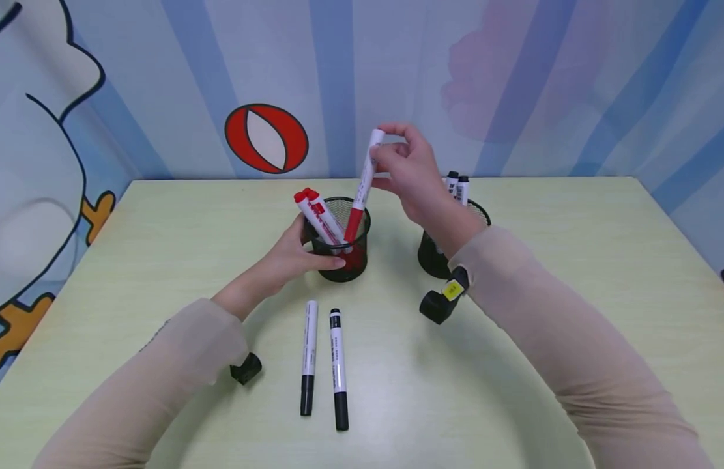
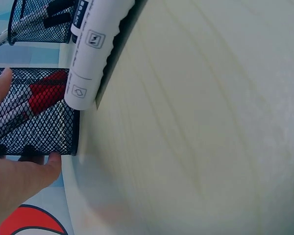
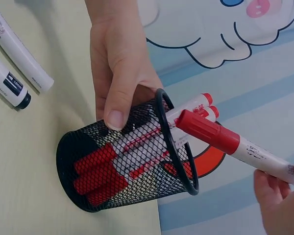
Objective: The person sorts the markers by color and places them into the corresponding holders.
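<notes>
In the head view the left hand (image 1: 285,257) grips a black mesh pen cup (image 1: 356,264) from its left side, thumb across the front. Red markers (image 3: 100,174) stand in that cup, caps down, their white barrels leaning on the rim. Above it, the right hand (image 1: 411,169) pinches another red marker (image 1: 366,172) by the white end, red cap pointing down at the cup's mouth. Whether the cap tip has passed the rim is hard to tell. Two black markers, one (image 1: 309,355) left of the other (image 1: 338,371), lie on the table in front of the cup.
Right of the held cup stands a second mesh cup (image 1: 430,257) with black markers (image 1: 463,189), partly hidden by the right forearm. The pale table (image 1: 573,293) meets a patterned backdrop (image 1: 385,65) at its back edge. Each wrist bears a small black camera (image 1: 436,307).
</notes>
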`<action>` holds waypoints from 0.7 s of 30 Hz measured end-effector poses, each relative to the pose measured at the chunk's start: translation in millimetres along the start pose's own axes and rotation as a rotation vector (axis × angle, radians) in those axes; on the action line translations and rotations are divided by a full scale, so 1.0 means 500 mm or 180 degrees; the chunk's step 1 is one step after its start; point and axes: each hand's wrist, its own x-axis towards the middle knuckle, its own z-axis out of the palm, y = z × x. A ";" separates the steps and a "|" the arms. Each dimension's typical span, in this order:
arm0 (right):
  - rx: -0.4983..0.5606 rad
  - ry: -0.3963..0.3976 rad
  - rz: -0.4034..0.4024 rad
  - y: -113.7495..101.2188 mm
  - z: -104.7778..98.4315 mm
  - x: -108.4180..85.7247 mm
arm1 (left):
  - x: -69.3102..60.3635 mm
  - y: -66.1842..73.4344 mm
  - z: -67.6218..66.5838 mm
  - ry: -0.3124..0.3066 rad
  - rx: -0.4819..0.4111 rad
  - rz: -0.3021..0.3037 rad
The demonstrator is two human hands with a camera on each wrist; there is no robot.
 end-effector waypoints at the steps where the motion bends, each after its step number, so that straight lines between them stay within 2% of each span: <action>1: 0.0031 0.0016 -0.0088 0.002 0.002 0.000 | 0.000 0.000 0.000 0.0004 -0.0001 -0.0004; 6: 0.0110 0.0049 -0.0464 0.013 0.014 -0.002 | 0.000 0.002 0.000 0.0006 0.0016 0.0001; 13: 0.0146 -0.0066 -0.0572 0.033 0.021 -0.004 | -0.002 0.001 0.000 0.0000 0.0005 0.0019; 17: 0.0072 -0.0201 -0.0622 0.043 0.021 -0.006 | -0.003 0.002 0.000 -0.0004 0.0009 0.0026; 21: -0.0139 -0.0485 -0.0732 0.057 0.019 -0.012 | -0.003 0.003 0.000 -0.0007 0.0007 0.0049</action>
